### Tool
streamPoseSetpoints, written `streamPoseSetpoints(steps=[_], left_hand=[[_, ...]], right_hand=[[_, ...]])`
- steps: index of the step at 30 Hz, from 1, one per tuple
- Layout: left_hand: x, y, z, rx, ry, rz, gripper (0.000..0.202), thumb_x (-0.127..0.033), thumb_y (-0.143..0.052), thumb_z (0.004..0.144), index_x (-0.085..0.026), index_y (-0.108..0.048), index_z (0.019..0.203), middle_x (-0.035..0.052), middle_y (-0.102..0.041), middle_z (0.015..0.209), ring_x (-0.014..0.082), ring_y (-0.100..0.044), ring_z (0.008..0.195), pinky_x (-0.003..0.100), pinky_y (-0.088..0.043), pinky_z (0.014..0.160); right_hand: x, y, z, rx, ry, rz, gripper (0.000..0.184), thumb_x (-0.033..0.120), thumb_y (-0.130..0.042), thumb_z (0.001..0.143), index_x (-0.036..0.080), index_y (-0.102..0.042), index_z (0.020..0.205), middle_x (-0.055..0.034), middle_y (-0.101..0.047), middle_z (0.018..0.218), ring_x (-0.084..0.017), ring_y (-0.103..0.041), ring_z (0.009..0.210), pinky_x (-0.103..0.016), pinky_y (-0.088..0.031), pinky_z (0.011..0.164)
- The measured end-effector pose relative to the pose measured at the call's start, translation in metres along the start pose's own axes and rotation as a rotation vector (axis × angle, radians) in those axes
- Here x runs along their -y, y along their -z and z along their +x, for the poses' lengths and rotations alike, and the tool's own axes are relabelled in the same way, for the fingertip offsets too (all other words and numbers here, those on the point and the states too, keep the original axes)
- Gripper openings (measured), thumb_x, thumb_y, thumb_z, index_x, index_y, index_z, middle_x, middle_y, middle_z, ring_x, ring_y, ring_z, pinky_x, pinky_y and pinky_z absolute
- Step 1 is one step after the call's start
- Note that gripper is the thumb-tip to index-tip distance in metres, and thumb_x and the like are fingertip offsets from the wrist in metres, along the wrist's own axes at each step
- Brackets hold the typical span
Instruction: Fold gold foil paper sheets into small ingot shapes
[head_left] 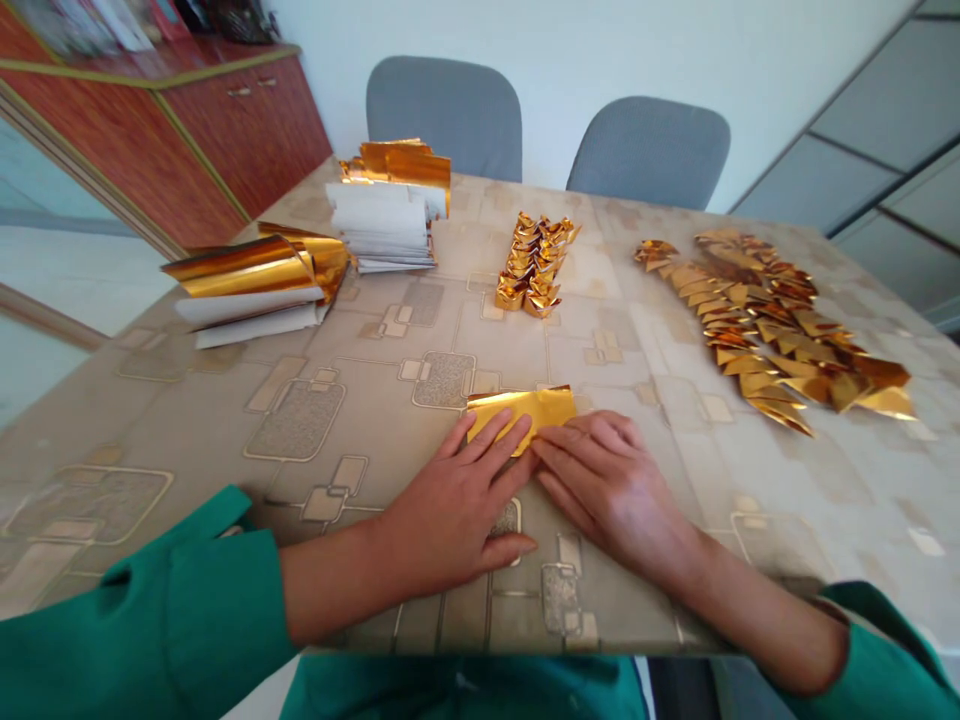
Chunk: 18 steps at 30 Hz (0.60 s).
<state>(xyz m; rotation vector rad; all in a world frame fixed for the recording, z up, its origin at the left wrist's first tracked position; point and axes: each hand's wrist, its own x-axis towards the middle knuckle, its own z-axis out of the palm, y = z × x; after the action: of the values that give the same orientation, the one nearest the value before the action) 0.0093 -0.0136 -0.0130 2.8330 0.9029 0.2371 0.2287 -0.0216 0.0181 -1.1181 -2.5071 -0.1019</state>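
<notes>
A folded sheet of gold foil paper (551,403) lies flat on the table in front of me. My left hand (465,505) rests palm down on its left part, fingers spread and thumb stretched to the right. At the paper's lower right edge is my right hand (619,490), its fingers drawn together and pressed on the paper; the fingertips of the two hands almost meet there. Part of the sheet is hidden under the fingers.
Two stacks of gold-and-white paper (255,280) (386,215) stand at the back left. Short rows of folded gold pieces (534,262) sit ahead. Many more folded gold pieces (765,320) spread over the right side. Two grey chairs (446,115) (651,150) stand beyond the patterned table (360,370).
</notes>
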Motion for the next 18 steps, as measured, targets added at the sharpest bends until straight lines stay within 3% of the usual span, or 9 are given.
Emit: streamPoseSetpoints(steps=[3, 6, 12, 18], left_hand=[[0.000, 0.000, 0.000, -0.010, 0.001, 0.013, 0.075, -0.064, -0.041, 0.093, -0.012, -0.040, 0.147, 0.0189, -0.028, 0.160, 0.0363, -0.024, 0.148, 0.055, -0.017, 0.118], [0.001, 0.001, 0.001, -0.014, -0.006, 0.026, 0.076, -0.063, -0.042, 0.093, -0.013, -0.037, 0.149, 0.0183, -0.028, 0.160, 0.0353, -0.024, 0.148, 0.055, -0.017, 0.118], [0.010, 0.008, -0.004, 0.028, -0.045, 0.089, 0.078, -0.063, -0.049, 0.091, -0.018, -0.032, 0.152, 0.0149, -0.027, 0.161, 0.0308, -0.024, 0.149, 0.054, -0.014, 0.119], [0.025, 0.018, -0.042, -0.003, 0.006, 0.172, 0.068, -0.062, -0.046, 0.093, -0.022, -0.042, 0.148, 0.0120, -0.035, 0.158, 0.0288, -0.027, 0.148, 0.053, -0.008, 0.121]], right_hand=[[0.012, -0.006, -0.021, 0.076, -0.073, -0.022, 0.036, 0.030, -0.055, 0.097, 0.014, -0.062, 0.128, -0.0107, -0.068, 0.128, -0.027, -0.058, 0.117, -0.047, -0.037, 0.107], [0.014, -0.010, -0.034, 0.119, -0.109, -0.043, 0.046, 0.035, -0.054, 0.097, 0.014, -0.054, 0.138, -0.0111, -0.060, 0.139, -0.029, -0.052, 0.129, -0.053, -0.031, 0.113], [0.009, -0.009, -0.032, 0.121, -0.101, -0.062, 0.040, 0.032, -0.053, 0.098, 0.012, -0.060, 0.131, -0.0102, -0.063, 0.136, -0.029, -0.056, 0.124, -0.054, -0.030, 0.113], [0.006, -0.011, -0.029, 0.095, -0.088, -0.032, 0.034, 0.030, -0.055, 0.097, 0.015, -0.062, 0.127, -0.0088, -0.065, 0.133, -0.028, -0.058, 0.119, -0.053, -0.029, 0.112]])
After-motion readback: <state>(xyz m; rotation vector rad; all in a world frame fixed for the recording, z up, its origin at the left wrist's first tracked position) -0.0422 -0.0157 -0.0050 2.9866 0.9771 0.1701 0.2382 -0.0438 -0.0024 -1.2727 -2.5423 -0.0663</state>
